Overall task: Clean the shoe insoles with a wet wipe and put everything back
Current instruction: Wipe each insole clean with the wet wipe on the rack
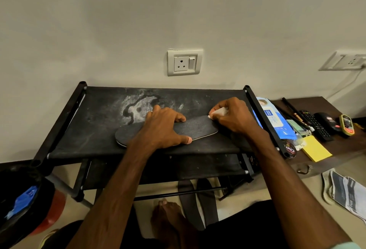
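Observation:
A dark grey insole (200, 127) lies flat on the top fabric shelf of a black shoe rack (95, 122). My left hand (164, 128) presses down on the insole's middle, fingers spread over it. My right hand (235, 116) is closed around a crumpled white wet wipe (218, 112) and holds it against the insole's right end. A blue wet-wipe pack (274, 119) lies just right of the rack. Two dark shoes or insoles (196, 199) rest on the floor under the rack, partly hidden by its bars.
A low brown bench (324, 106) at right holds remotes (315, 124), a shoe-polish tin (290, 150), a yellow pad (315, 150) and pens. Papers (348, 193) lie on the floor at right. A black bag (21, 199) sits at lower left. A wall socket (184, 62) is above the rack.

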The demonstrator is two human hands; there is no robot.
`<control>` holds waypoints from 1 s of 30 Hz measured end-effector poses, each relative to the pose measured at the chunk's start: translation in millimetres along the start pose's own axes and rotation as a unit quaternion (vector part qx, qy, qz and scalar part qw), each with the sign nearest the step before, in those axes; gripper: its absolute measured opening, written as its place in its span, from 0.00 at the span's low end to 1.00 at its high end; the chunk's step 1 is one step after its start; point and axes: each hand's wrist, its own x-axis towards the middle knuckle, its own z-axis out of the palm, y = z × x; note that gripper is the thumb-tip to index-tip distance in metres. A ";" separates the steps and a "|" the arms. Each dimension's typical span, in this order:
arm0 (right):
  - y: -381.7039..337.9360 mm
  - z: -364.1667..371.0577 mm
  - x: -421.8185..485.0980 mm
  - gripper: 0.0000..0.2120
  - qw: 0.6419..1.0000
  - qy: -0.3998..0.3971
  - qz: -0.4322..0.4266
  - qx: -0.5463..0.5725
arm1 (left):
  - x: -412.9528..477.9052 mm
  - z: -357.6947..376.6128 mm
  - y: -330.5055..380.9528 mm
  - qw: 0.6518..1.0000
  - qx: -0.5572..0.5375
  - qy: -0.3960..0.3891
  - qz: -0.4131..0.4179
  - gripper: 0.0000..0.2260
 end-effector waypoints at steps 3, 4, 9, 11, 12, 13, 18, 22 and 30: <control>9.3 -14.0 -12.0 0.04 0.999 -0.045 -0.002 -0.017 | -0.9 -0.2 2.0 1.000 0.006 0.004 -0.001 0.32; 11.1 -17.8 -18.1 0.04 0.998 -0.063 -0.006 -0.020 | -0.7 -0.6 2.5 1.000 0.006 0.005 -0.001 0.32; 11.9 -19.0 -22.7 0.06 0.997 -0.072 -0.018 -0.019 | 0.0 -1.3 2.9 1.000 -0.006 0.002 0.000 0.32; 7.5 -13.7 -13.9 0.07 0.999 -0.047 -0.012 -0.015 | 0.2 -1.2 2.8 1.000 -0.007 0.001 0.000 0.32; 4.5 -10.6 -9.8 0.07 0.999 -0.035 -0.008 -0.011 | -0.2 -1.1 3.0 1.000 -0.005 0.001 0.000 0.32; 1.8 -7.5 -5.9 0.07 1.000 -0.023 -0.006 -0.006 | 0.3 -0.9 3.5 1.000 -0.003 0.000 0.001 0.32; -2.9 5.2 3.4 0.09 0.999 0.027 -0.015 0.010 | 1.4 -1.0 2.3 1.000 0.000 -0.003 -0.002 0.32; 1.8 -7.0 -4.5 0.04 1.000 -0.009 -0.012 0.010 | 0.2 -1.2 3.1 1.000 0.017 -0.001 -0.006 0.32; 0.8 -13.5 -19.4 0.07 0.996 -0.071 -0.031 -0.041 | 1.4 -0.7 4.5 1.000 0.015 -0.002 -0.002 0.32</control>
